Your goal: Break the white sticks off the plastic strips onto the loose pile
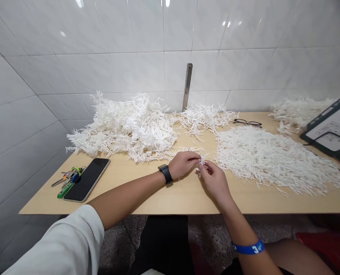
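"Head view: any writing?"
"A '3' on the blue wristband."
"Grip?"
"Left hand and right hand, fingertips closed, seemingly pinch a white piece over the table, between white heaps, inside its front edge."

Head camera looks forward and down, close above the hands and table

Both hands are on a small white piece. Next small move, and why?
Likely a gentle pull apart: the left hand steadies the white piece while the right hand draws away. Both hands appear to pinch it close together, and the left heap looks bulky and tangled, whereas the right spread lies flatter, in looser strands.
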The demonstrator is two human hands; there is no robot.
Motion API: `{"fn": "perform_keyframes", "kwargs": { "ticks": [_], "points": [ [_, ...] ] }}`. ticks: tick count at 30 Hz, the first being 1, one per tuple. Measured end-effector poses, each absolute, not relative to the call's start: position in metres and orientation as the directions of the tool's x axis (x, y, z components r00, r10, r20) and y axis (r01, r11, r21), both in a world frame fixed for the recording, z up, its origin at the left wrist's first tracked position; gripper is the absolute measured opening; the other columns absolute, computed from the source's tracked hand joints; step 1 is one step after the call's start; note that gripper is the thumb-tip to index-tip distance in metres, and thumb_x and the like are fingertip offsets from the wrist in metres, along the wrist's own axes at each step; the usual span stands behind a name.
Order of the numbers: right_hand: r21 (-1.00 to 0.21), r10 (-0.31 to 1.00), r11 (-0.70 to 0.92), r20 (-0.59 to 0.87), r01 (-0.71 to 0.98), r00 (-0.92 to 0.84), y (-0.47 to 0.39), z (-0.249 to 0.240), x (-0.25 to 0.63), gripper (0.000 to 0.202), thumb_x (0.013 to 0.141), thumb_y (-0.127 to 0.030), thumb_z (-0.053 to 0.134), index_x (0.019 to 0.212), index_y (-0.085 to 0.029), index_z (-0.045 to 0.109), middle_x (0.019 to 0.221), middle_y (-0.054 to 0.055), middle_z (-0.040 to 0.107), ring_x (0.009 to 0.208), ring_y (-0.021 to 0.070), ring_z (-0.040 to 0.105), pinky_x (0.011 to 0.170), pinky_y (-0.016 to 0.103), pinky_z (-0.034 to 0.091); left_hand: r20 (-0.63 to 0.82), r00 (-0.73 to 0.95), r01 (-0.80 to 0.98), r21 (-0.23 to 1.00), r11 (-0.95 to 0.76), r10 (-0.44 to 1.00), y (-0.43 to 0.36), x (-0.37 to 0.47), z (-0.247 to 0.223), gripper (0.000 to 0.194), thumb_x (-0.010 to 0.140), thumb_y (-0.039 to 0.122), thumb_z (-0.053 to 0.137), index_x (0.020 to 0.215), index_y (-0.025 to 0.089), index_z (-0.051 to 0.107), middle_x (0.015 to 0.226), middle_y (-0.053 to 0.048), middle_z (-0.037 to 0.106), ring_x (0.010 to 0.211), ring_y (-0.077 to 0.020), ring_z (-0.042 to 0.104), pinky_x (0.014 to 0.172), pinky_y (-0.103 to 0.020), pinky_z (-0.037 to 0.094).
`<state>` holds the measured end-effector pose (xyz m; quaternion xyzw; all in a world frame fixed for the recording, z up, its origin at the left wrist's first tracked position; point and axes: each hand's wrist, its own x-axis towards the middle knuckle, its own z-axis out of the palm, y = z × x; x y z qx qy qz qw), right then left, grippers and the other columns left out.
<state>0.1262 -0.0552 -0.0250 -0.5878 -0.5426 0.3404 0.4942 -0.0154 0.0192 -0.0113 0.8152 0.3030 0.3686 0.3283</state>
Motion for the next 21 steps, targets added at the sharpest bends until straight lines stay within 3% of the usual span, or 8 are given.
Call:
{"fn": "perform_keyframes", "kwargs": {
  "ticks": [4, 8, 11, 13, 16, 19, 21],
  "points": [
    [-0.984, 0.948, 0.096, 0.137, 0.153, 0.286, -0.052, -0.03, 0.133, 0.03, 0.082, -0.048, 0.061, 0.079, -0.018, 0.06, 0.065, 0.001, 0.059, 0.059, 0.0147, 0.053, 0.055, 0.026, 0.04, 0.45, 0.365, 0.161, 0.831, -0.532, 0.815, 0.012, -0.016, -0.007, 0.018, 0.087, 0.033, 0.061, 0.083, 0.016, 0.068, 0.087, -0.007, 0.07, 0.081, -0.0153, 0.064, 0.076, -0.027, 0.051],
    [-0.981, 0.905, 0.112, 0.167, 0.159, 0.391, -0.053, -0.032, 0.136, 0.03, 0.082, -0.048, 0.061, 0.076, -0.019, 0.056, 0.066, 0.0, 0.057, 0.062, 0.0146, 0.053, 0.059, 0.027, 0.042, 0.429, 0.107, 0.016, 0.901, -0.433, 0.897, 0.014, -0.022, -0.002, 0.033, 0.095, 0.046, 0.046, 0.084, 0.017, 0.057, 0.073, -0.002, 0.059, 0.059, -0.0095, 0.051, 0.06, -0.023, 0.044],
    [-0.982, 0.898, 0.104, 0.161, 0.158, 0.409, -0.053, -0.034, 0.137, 0.027, 0.083, -0.045, 0.06, 0.076, -0.019, 0.056, 0.068, 0.0, 0.056, 0.064, 0.0148, 0.054, 0.061, 0.027, 0.042, 0.452, -0.068, 0.097, 0.89, -0.445, 0.889, 0.028, -0.031, -0.001, 0.028, 0.097, 0.041, 0.041, 0.088, 0.019, 0.055, 0.072, -0.001, 0.054, 0.063, -0.0105, 0.048, 0.062, -0.023, 0.041],
    [-0.983, 0.896, 0.096, 0.154, 0.157, 0.416, -0.054, -0.034, 0.137, 0.026, 0.083, -0.044, 0.06, 0.076, -0.019, 0.056, 0.068, -0.001, 0.056, 0.064, 0.0146, 0.054, 0.061, 0.027, 0.042, 0.469, -0.028, 0.218, 0.865, -0.453, 0.883, 0.037, -0.036, -0.002, 0.019, 0.096, 0.032, 0.044, 0.093, 0.019, 0.057, 0.078, -0.002, 0.058, 0.071, -0.0124, 0.052, 0.069, -0.024, 0.042],
    [-0.987, 0.895, 0.082, 0.134, 0.138, 0.427, -0.055, -0.032, 0.137, 0.027, 0.083, -0.045, 0.06, 0.076, -0.02, 0.056, 0.064, -0.002, 0.053, 0.06, 0.0135, 0.051, 0.057, 0.026, 0.039, 0.405, 0.177, 0.389, 0.808, -0.442, 0.897, 0.043, -0.037, -0.007, 0.018, 0.092, 0.024, 0.046, 0.095, 0.018, 0.062, 0.088, -0.004, 0.066, 0.078, -0.0151, 0.057, 0.072, -0.026, 0.041],
    [-0.986, 0.904, 0.073, 0.13, 0.151, 0.408, -0.056, -0.03, 0.136, 0.032, 0.084, -0.05, 0.058, 0.076, -0.019, 0.058, 0.062, -0.002, 0.056, 0.055, 0.0121, 0.047, 0.055, 0.026, 0.038, 0.323, 0.419, 0.523, 0.678, -0.516, 0.849, 0.038, -0.033, -0.011, 0.022, 0.09, 0.034, 0.052, 0.094, 0.018, 0.067, 0.086, -0.005, 0.068, 0.076, -0.0179, 0.058, 0.068, -0.027, 0.039],
    [-0.987, 0.913, 0.068, 0.12, 0.145, 0.39, -0.055, -0.03, 0.136, 0.038, 0.085, -0.055, 0.056, 0.08, -0.017, 0.061, 0.073, 0.003, 0.064, 0.054, 0.011, 0.047, 0.055, 0.027, 0.04, 0.302, 0.514, 0.554, 0.598, -0.58, 0.803, 0.033, -0.03, -0.012, 0.027, 0.086, 0.041, 0.059, 0.098, 0.019, 0.069, 0.084, -0.006, 0.068, 0.075, -0.0191, 0.057, 0.066, -0.027, 0.038]
  ]
}}
